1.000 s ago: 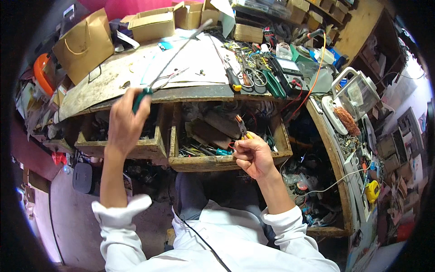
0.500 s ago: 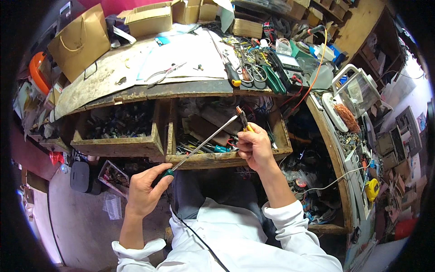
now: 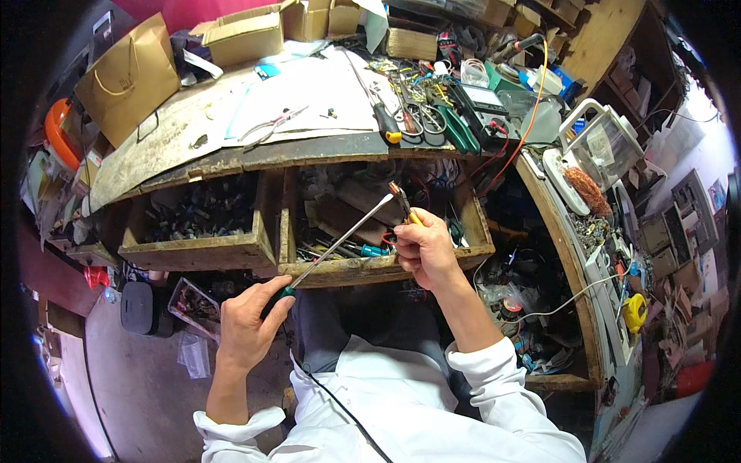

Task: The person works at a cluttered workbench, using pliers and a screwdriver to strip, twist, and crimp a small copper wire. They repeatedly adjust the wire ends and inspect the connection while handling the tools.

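Note:
My left hand (image 3: 248,322) grips the green handle of a long screwdriver (image 3: 340,245) low in front of my lap. Its thin metal shaft slants up and to the right. The shaft's tip meets a small yellow-handled tool (image 3: 404,206) with a reddish tip, which my right hand (image 3: 425,245) pinches upright. Both hands hover over the right one of two open wooden drawers (image 3: 386,266), which is full of tools.
The left drawer (image 3: 193,248) holds dark small parts. On the workbench (image 3: 177,131) above lie white papers, pliers, cutters, a meter and an orange cable. A brown paper bag (image 3: 127,77) and cardboard boxes stand at the back left. Cluttered shelves line the right side.
My left hand has brought the screwdriver down from the bench top to lap height. The shaft's tip has come up to the small tool in my right hand, which hardly moved.

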A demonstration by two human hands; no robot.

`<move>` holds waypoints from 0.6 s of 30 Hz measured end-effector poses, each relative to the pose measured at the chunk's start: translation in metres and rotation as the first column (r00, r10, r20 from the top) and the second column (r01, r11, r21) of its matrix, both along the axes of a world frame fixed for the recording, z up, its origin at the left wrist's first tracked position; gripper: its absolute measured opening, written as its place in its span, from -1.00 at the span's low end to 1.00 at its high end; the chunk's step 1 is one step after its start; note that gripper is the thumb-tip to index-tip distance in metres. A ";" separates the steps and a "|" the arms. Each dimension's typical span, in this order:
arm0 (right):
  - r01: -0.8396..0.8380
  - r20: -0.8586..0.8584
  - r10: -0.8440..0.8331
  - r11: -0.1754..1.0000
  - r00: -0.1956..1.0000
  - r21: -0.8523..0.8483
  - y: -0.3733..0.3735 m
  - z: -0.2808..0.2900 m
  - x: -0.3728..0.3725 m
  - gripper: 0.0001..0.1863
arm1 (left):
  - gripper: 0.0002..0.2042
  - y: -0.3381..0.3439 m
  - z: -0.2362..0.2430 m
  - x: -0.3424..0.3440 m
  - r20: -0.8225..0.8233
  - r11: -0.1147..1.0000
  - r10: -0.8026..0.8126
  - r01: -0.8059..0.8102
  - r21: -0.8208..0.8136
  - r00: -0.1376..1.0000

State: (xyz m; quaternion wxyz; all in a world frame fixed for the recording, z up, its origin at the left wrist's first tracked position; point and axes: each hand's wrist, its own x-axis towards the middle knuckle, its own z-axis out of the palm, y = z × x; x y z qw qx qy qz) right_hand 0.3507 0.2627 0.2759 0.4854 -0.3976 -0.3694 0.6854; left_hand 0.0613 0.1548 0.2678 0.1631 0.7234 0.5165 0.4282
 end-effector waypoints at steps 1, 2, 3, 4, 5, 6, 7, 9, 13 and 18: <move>0.004 0.005 -0.004 1.000 1.000 -0.002 -0.001 0.000 0.000 -0.75 | -0.72 0.000 0.000 0.000 -0.010 1.000 0.001 -0.001 -0.002 1.000; 0.005 0.010 -0.005 1.000 1.000 -0.006 -0.001 0.000 0.000 -0.75 | -0.72 0.000 0.001 0.000 -0.019 1.000 0.002 -0.002 -0.004 1.000; 0.005 0.015 -0.005 1.000 1.000 -0.009 0.000 0.000 0.000 -0.75 | -0.72 -0.001 0.001 -0.001 -0.029 0.999 0.001 -0.002 -0.042 1.000; 0.004 0.020 -0.003 1.000 1.000 -0.012 0.000 -0.001 0.000 -0.75 | -0.72 -0.003 0.002 -0.002 -0.040 0.997 0.002 -0.005 -0.079 0.999; 0.002 0.022 -0.002 1.000 1.000 -0.012 0.000 -0.001 0.000 -0.75 | -0.72 -0.004 0.002 -0.002 -0.050 0.993 0.002 -0.008 -0.116 0.999; 0.001 0.024 0.000 1.000 1.000 -0.011 0.001 -0.003 0.000 -0.75 | -0.72 -0.005 0.002 -0.002 -0.051 0.995 0.003 -0.008 -0.103 0.999; -0.001 0.026 0.001 1.000 1.000 -0.012 0.001 -0.004 0.000 -0.76 | -0.72 -0.005 0.001 -0.003 -0.051 0.996 0.004 -0.008 -0.091 0.999; -0.019 0.053 0.020 1.000 0.998 -0.016 0.001 -0.002 0.000 -0.77 | -0.72 -0.005 0.000 -0.004 -0.073 0.999 0.005 -0.008 -0.043 0.997; -0.067 0.111 0.068 0.998 0.991 -0.018 0.006 -0.004 0.003 -0.79 | -0.70 -0.003 0.000 -0.005 -0.157 0.997 0.013 -0.001 0.075 0.987; -0.152 0.187 0.150 0.988 0.971 -0.003 0.029 0.008 -0.006 -0.78 | -0.70 0.000 -0.003 -0.006 -0.168 0.989 0.074 -0.050 0.137 0.983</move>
